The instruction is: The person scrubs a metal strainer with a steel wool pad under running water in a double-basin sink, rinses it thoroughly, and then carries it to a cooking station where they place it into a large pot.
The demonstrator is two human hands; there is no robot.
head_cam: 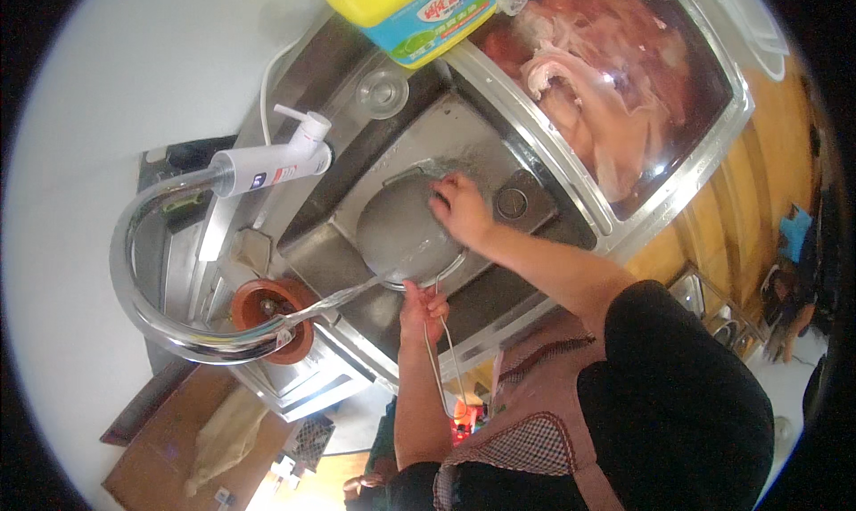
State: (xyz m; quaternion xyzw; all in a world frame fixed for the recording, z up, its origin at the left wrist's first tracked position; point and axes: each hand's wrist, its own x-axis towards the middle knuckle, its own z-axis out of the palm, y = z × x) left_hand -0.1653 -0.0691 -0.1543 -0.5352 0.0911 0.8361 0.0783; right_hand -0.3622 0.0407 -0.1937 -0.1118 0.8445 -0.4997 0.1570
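A round metal mesh strainer (401,227) with a long wire handle lies tilted inside the steel sink basin (428,126). My left hand (422,307) grips its wire handle close to the rim. The fingers of my right hand (458,207) are bent against the far right part of the mesh; whether they pinch anything is unclear. From the curved chrome spout of the faucet (281,163), water runs onto the strainer's near left edge. The basin's drain (513,203) shows just right of my right hand.
Raw meat (602,103) soaks in reddish water in the adjoining basin. A yellow detergent jug (414,16) and a glass dish (382,94) stand behind. At left is a brown clay pot (301,347) under the spout. Cardboard (167,437) lies lower left. Other people are partly visible at the edges.
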